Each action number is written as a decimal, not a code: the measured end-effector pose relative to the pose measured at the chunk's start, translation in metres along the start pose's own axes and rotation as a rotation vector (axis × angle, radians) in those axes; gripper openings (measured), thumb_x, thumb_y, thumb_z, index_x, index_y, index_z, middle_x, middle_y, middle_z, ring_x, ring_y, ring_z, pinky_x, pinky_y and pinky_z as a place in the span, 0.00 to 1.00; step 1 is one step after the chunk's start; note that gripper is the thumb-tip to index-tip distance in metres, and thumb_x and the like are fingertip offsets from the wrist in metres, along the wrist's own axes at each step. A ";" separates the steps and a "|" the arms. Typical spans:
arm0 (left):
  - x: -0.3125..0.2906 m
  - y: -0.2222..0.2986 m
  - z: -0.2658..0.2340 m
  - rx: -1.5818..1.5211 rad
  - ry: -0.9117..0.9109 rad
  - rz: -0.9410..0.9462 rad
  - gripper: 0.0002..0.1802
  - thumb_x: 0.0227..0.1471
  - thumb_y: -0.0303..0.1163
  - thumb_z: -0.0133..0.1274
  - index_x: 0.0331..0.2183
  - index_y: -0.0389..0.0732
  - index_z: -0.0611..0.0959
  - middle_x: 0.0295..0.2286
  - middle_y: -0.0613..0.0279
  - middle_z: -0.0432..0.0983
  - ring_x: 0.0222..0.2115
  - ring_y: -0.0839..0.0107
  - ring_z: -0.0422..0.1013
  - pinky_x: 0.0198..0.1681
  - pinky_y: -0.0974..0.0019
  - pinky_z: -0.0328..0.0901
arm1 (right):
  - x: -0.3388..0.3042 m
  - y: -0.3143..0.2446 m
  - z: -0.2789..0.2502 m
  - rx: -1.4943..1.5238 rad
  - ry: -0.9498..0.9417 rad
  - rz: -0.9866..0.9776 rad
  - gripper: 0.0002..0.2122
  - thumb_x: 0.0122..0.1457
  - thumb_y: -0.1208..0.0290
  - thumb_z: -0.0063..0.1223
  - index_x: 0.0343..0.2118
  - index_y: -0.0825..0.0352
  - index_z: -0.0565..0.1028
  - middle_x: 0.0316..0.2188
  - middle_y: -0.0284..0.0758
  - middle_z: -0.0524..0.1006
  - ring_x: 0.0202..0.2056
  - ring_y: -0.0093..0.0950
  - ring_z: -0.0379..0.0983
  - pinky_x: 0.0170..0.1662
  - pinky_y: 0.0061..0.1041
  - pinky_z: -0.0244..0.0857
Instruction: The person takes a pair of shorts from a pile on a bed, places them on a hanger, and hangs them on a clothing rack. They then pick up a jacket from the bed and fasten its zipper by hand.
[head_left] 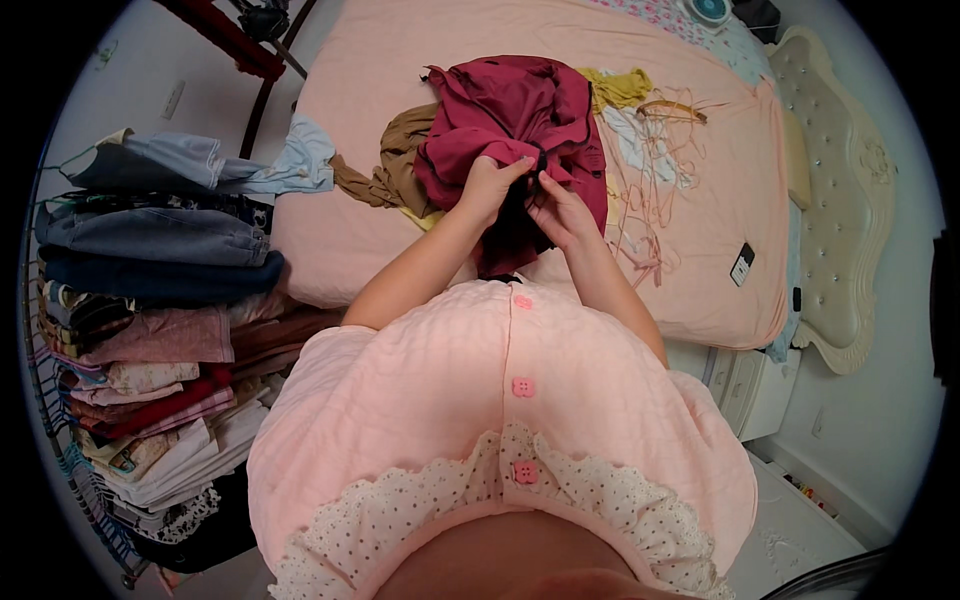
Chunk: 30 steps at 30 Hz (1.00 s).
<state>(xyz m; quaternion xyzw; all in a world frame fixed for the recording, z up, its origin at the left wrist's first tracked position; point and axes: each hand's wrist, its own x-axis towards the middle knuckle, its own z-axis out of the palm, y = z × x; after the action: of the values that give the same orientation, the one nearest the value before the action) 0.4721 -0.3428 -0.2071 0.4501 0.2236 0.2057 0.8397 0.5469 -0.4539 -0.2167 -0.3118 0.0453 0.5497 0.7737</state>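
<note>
Maroon garment (pixel 510 115) bunched up over the near half of the bed (pixel 400 60), held up at its lower edge by both our hands. Nearest to us: pink quilted top (pixel 470 400) with flower buttons and a lace hem, filling the lower middle. Our left hand (pixel 490 188) has fingers curled and closed on a fold of the maroon cloth. Our right hand (pixel 562 212), just beside it, pinches a dark strip of fabric (pixel 505 245) that hangs down from the same bundle; the two hands nearly touch. At left, a tall stack of folded clothes (pixel 150 330) in a wire rack. Beyond the garment: a tan piece (pixel 400 150) touching its left side, a yellow piece (pixel 615 88) at its right. Thin hangers (pixel 650 180) lie tangled on the pink sheet to the right. A small dark phone-like object (pixel 742 264) lies near the bed's right edge.
</note>
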 end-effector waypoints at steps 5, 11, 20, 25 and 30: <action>-0.005 0.007 0.001 0.043 -0.032 0.025 0.07 0.40 0.25 0.53 0.27 0.35 0.76 0.24 0.65 0.72 0.24 0.78 0.67 0.29 0.75 0.61 | -0.001 0.003 0.003 0.064 -0.002 0.048 0.08 0.49 0.73 0.50 0.34 0.63 0.69 0.28 0.27 0.72 0.31 0.19 0.68 0.35 0.19 0.61; -0.007 0.014 0.001 0.483 -0.045 0.186 0.06 0.40 0.26 0.54 0.25 0.35 0.76 0.20 0.68 0.71 0.20 0.79 0.66 0.25 0.75 0.61 | 0.001 0.006 -0.012 0.189 -0.037 0.138 0.07 0.51 0.69 0.48 0.33 0.63 0.69 0.26 0.28 0.72 0.29 0.19 0.68 0.34 0.19 0.62; -0.008 0.017 0.003 0.330 -0.124 0.069 0.06 0.41 0.26 0.52 0.27 0.36 0.76 0.22 0.68 0.72 0.23 0.79 0.66 0.29 0.76 0.61 | 0.001 0.007 -0.012 0.135 -0.072 0.073 0.07 0.51 0.69 0.47 0.34 0.63 0.69 0.27 0.28 0.72 0.30 0.20 0.68 0.33 0.20 0.62; -0.009 0.017 -0.006 0.222 -0.055 -0.071 0.07 0.38 0.23 0.52 0.26 0.34 0.76 0.23 0.65 0.72 0.23 0.76 0.67 0.28 0.74 0.62 | 0.008 0.006 -0.011 -0.040 -0.030 0.008 0.10 0.53 0.70 0.44 0.38 0.66 0.68 0.31 0.29 0.72 0.32 0.19 0.67 0.35 0.20 0.62; -0.005 0.009 -0.013 0.388 -0.084 -0.006 0.07 0.38 0.25 0.53 0.25 0.34 0.76 0.22 0.64 0.72 0.23 0.77 0.66 0.27 0.74 0.61 | 0.016 0.014 -0.040 0.028 -0.045 0.029 0.08 0.52 0.72 0.45 0.36 0.67 0.69 0.30 0.29 0.72 0.28 0.17 0.65 0.34 0.17 0.62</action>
<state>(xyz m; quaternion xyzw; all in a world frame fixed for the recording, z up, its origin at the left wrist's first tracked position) 0.4592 -0.3319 -0.2050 0.6110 0.2249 0.1373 0.7465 0.5514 -0.4593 -0.2613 -0.2875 0.0401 0.5672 0.7707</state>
